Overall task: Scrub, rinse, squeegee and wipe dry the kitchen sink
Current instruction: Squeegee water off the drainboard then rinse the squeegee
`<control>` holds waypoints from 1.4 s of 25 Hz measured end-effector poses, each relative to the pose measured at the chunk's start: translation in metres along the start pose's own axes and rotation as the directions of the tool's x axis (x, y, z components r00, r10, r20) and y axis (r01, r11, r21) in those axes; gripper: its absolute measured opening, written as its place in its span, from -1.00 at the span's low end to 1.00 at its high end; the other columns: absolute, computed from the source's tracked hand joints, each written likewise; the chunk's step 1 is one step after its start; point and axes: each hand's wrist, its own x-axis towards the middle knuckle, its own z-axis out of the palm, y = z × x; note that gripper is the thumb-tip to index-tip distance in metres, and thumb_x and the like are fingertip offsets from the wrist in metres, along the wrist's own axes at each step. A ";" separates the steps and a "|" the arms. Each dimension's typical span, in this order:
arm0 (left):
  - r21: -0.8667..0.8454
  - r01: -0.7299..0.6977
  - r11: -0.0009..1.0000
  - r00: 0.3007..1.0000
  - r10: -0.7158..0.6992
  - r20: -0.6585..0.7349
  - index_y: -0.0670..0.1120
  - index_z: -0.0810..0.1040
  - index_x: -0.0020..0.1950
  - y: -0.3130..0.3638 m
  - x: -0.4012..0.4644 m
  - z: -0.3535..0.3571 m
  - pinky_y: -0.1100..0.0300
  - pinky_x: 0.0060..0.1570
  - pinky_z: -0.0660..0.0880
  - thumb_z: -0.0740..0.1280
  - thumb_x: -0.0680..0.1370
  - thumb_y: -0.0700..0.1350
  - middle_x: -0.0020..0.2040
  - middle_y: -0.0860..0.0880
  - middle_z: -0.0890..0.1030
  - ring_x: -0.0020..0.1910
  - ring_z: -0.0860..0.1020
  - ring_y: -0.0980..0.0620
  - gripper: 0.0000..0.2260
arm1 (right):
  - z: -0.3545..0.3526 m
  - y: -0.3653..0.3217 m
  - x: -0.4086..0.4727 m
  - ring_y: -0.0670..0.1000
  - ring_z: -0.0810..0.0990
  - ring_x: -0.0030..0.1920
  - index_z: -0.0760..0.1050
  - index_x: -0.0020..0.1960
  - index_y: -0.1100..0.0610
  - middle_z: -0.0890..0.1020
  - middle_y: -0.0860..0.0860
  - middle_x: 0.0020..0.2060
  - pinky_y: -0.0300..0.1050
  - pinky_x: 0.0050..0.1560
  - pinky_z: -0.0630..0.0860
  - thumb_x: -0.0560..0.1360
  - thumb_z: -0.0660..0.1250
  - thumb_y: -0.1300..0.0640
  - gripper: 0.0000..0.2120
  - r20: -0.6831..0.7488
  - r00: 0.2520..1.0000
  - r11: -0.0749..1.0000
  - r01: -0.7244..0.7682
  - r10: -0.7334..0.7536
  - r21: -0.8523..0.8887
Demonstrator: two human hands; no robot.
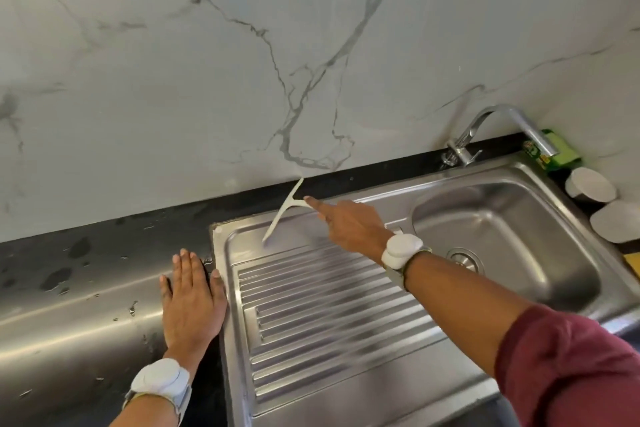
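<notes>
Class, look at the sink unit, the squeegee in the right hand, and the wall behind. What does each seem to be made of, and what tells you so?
Sink: looks like stainless steel, brushed and shiny; pressed ribs and soft reflections.
Squeegee, held by the right hand: probably white plastic; thin, matte, one-piece look.
Wall: marble or marble-look slab; grey veins on a smooth pale surface.

Stainless steel kitchen sink set in a dark counter, basin at right, ribbed drainboard at left; a white T-shaped squeegee rests blade-down on the drainboard's far left corner.
</notes>
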 end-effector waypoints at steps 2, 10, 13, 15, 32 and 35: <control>0.001 0.020 1.000 0.999 -0.020 0.035 -0.19 0.01 0.68 0.000 0.001 -0.001 -0.14 0.63 -0.12 -0.27 0.69 0.23 0.69 -0.14 0.00 0.68 -0.11 -0.06 -0.31 | 0.007 0.059 -0.009 0.14 0.57 -0.14 -0.10 0.63 -0.34 0.56 0.02 -0.14 0.05 -0.13 0.51 0.65 0.09 0.09 -0.32 0.007 0.987 0.987 -0.159 0.159 -0.022; 0.040 0.011 0.999 1.000 -0.012 0.022 -0.19 0.03 0.67 0.004 0.003 0.002 -0.18 0.62 -0.07 -0.33 0.66 0.27 0.69 -0.12 0.00 0.68 -0.07 -0.07 -0.25 | -0.052 0.165 0.003 0.31 0.53 0.35 0.12 0.67 0.00 0.53 0.23 0.41 0.12 0.31 0.46 0.64 0.13 0.11 -0.39 -0.013 0.856 0.847 -0.508 0.516 0.154; 0.053 0.043 0.998 0.998 -0.044 0.035 -0.16 0.00 0.68 0.005 0.005 0.001 -0.16 0.63 -0.07 -0.37 0.64 0.26 0.69 -0.08 -0.04 0.67 -0.10 -0.03 -0.25 | -0.024 0.143 -0.062 0.18 0.65 0.08 0.18 0.62 -0.11 0.66 0.16 0.16 0.11 0.09 0.59 0.69 0.09 0.06 -0.50 0.031 0.842 0.829 -0.537 0.539 0.156; 0.065 0.049 0.997 0.998 -0.052 0.046 -0.15 -0.01 0.67 0.006 0.006 0.003 -0.15 0.63 -0.09 -0.38 0.64 0.26 0.69 -0.08 -0.04 0.67 -0.10 -0.02 -0.26 | -0.022 0.125 -0.088 0.16 0.68 -0.04 0.15 0.62 -0.18 0.67 0.12 -0.04 0.10 -0.04 0.62 0.72 0.07 0.02 -0.52 0.050 0.839 0.811 -0.537 0.541 0.230; 0.000 0.029 1.000 0.999 -0.029 0.032 -0.20 0.10 0.66 0.005 0.004 -0.003 -0.19 0.62 -0.02 -0.23 0.69 0.12 0.69 -0.13 0.06 0.68 0.00 -0.06 -0.36 | -0.029 -0.027 -0.057 0.11 0.63 -0.12 0.12 0.59 -0.31 0.65 0.09 -0.06 -0.02 -0.19 0.50 0.74 0.03 -0.04 -0.55 -0.008 0.943 0.906 -0.317 0.333 0.279; -0.026 0.035 0.999 0.999 -0.034 0.033 -0.20 0.09 0.67 0.002 0.005 -0.003 -0.17 0.63 -0.03 -0.22 0.68 0.09 0.69 -0.12 0.05 0.68 -0.02 -0.05 -0.38 | -0.023 -0.098 0.016 0.29 0.61 0.16 0.25 0.53 -0.22 0.64 0.14 0.17 0.08 0.01 0.45 0.70 0.05 0.01 -0.59 0.028 0.980 0.925 -0.195 0.197 0.328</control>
